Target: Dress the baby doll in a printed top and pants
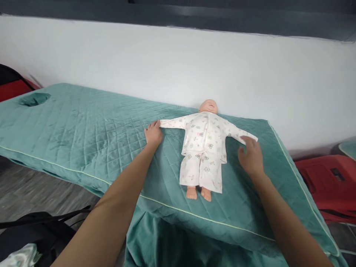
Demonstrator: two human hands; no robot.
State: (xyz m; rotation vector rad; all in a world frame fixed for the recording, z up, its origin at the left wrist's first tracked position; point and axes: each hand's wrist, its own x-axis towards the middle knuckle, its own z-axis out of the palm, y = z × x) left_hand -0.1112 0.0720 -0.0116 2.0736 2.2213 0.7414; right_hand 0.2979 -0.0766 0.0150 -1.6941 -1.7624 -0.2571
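A baby doll [209, 106] lies on its back, dressed in a white patterned pajama top [204, 131] and matching pajama pants [201, 170]. Both sleeves stretch out sideways, and two bare feet show below the pant legs. At the cuff of the sleeve on the left [174, 123], my left hand [154, 133] has its bent fingers closed at the fabric's edge; the thumb is mostly hidden. My right hand [251, 156] hovers at the sleeve on the right [237, 132], thumb and fingers apart, its fingertips overlapping the cuff and slightly blurred.
The doll rests on a green quilted massage bed [91, 126] with a face hole [35, 99] at the far left. A white wall [172, 63] runs behind. Red chairs [328, 181] stand at the right; a black bag [36, 237] sits at the lower left.
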